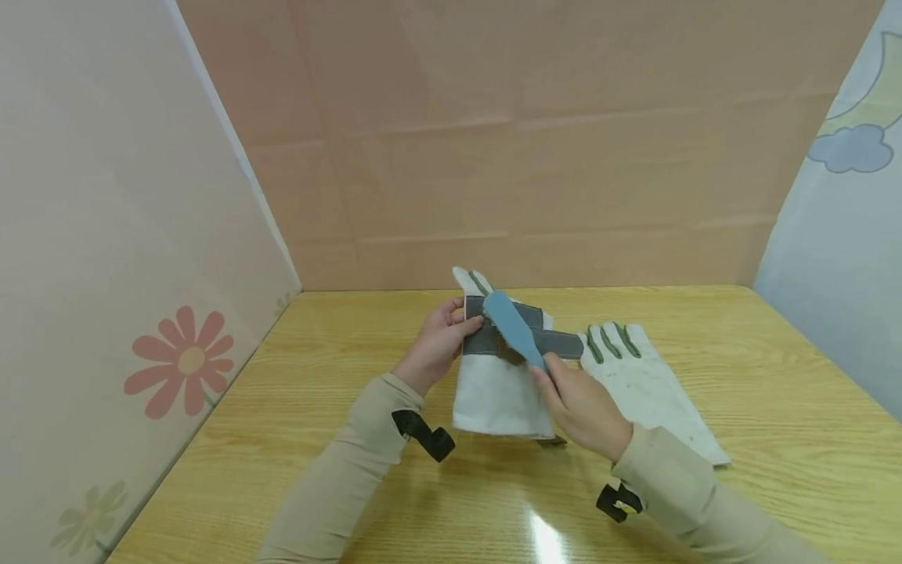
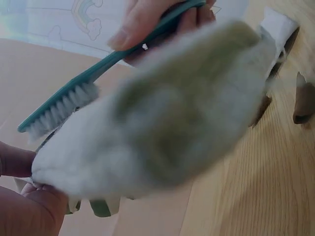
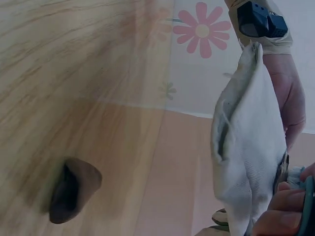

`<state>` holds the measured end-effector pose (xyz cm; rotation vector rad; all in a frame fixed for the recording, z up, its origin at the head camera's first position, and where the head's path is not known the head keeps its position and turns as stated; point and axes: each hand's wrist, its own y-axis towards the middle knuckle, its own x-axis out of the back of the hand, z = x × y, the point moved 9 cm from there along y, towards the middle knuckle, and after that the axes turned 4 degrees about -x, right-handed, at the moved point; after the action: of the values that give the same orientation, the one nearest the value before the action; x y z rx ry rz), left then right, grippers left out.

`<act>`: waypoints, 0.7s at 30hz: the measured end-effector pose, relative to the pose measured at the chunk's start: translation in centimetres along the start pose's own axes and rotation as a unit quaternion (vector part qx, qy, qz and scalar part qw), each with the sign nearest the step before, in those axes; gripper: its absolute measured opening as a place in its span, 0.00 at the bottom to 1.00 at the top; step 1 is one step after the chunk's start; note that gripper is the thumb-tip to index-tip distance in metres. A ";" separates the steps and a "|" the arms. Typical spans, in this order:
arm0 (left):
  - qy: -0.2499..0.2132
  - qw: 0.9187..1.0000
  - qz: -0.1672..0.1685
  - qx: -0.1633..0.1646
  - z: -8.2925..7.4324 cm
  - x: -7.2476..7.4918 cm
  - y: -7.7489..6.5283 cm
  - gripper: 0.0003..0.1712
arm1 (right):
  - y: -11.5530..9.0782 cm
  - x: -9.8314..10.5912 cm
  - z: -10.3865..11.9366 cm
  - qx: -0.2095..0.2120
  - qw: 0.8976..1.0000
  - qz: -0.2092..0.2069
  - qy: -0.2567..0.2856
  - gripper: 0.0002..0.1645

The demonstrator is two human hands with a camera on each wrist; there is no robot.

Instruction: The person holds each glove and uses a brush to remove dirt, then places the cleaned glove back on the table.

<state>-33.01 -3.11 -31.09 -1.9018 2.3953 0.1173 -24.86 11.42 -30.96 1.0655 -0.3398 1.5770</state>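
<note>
My left hand (image 1: 438, 338) grips the side edge of a white canvas work glove (image 1: 496, 395), thumb in front, and holds it up over the table. Dark grey bands cross this glove, and green stripes show toward its fingers. In my right hand (image 1: 588, 403) is the handle of a blue scrub brush (image 1: 513, 327), slanted across the glove's grey band. The white bristles (image 2: 64, 110) face the glove, as the left wrist view shows. From the right wrist view, the open cuff of the held glove (image 3: 258, 128) appears, with the brush head mostly hidden.
A second white glove (image 1: 651, 388) with green stripes lies flat on the wooden table (image 1: 324, 337), right of the held one. Below the held glove sits a small dark brown curled object (image 3: 83, 189). Patterned side panels and a pinkish back panel (image 1: 521, 149) surround the table.
</note>
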 end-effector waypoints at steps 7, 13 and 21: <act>-0.013 1.000 -0.028 -0.002 0.1 0.8 0.3 0.23 | -0.8 -0.3 -0.9 -0.006 1.000 0.005 -0.007 0.11; -0.019 0.999 -0.040 0.005 0.2 1.4 0.4 0.23 | -1.5 -0.5 -1.4 -0.011 1.000 0.012 -0.012 0.11; -0.015 0.999 -0.034 0.008 0.2 0.9 0.3 0.24 | -0.5 0.8 0.0 0.042 0.998 -0.038 0.006 0.12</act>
<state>-33.52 -3.86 -31.35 -1.9572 2.3033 0.1218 -24.31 12.08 -30.48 1.1205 -0.2232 1.5409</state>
